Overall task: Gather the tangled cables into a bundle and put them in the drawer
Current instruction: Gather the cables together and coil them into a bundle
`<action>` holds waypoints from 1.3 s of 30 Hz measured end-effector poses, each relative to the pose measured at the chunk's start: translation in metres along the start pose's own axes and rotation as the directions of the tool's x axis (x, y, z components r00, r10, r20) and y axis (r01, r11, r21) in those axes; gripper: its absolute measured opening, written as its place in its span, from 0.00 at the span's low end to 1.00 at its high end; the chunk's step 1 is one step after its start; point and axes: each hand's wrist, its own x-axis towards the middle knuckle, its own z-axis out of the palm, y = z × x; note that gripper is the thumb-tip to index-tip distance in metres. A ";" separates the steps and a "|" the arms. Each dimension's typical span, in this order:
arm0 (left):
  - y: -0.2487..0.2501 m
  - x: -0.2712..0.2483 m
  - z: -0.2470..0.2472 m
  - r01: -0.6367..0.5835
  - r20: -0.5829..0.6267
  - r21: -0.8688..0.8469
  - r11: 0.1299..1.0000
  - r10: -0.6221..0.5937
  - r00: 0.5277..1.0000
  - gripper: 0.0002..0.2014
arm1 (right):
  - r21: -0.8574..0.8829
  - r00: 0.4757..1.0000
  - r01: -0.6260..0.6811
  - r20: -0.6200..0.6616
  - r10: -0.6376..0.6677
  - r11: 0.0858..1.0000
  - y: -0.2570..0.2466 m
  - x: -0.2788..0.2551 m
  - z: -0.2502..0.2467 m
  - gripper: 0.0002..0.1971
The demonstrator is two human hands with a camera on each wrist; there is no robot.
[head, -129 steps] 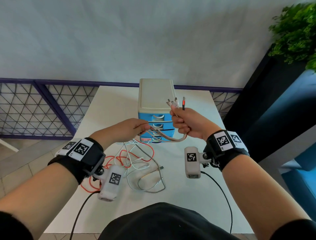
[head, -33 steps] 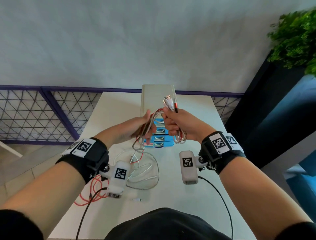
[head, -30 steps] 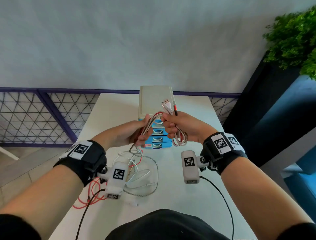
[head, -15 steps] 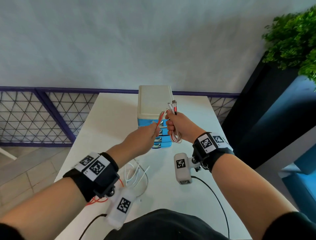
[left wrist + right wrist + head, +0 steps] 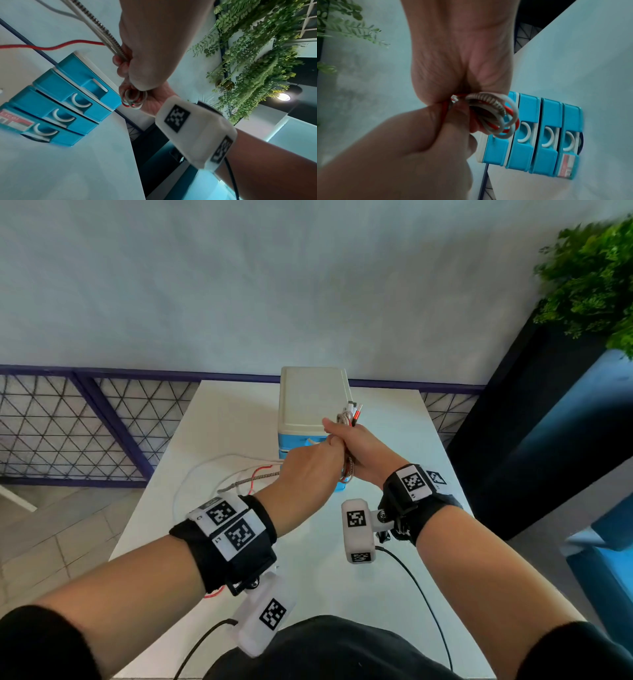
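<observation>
Most slack has been wound in: right hand grips the cables, left hand pinching the strands; bundle nearly complete.

- cables looped under the right hand: mostly smooth white and red plastic sheathing, slightly shiny, plus one ribbed braided metal-looking one
- plug tips poking out above that grip look like bare metal
- drawer unit behind the fists: glossy blue plastic fronts, matt cream plastic top
- table under the loose strands: smooth matt white
- wrist straps: black cloth
</observation>
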 end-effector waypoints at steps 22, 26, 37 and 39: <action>-0.033 -0.010 0.046 0.201 0.302 -0.899 0.389 0.219 0.928 0.18 | 0.487 1.000 0.012 -0.020 -0.002 0.873 -0.012 0.004 -0.001 0.21; -0.058 -0.016 0.048 0.374 0.421 -0.906 0.198 0.330 0.845 0.19 | 0.388 0.989 0.111 -0.133 -0.064 0.915 -0.018 0.004 -0.011 0.20; -0.079 -0.014 0.045 0.521 0.507 -0.854 0.019 0.256 0.823 0.15 | 0.379 0.975 0.169 -0.197 -0.099 0.910 -0.023 0.004 -0.028 0.17; -0.076 -0.010 0.043 0.399 0.446 -0.881 0.255 0.167 0.879 0.15 | 0.256 0.983 0.136 -0.159 -0.097 0.957 -0.022 0.002 -0.030 0.15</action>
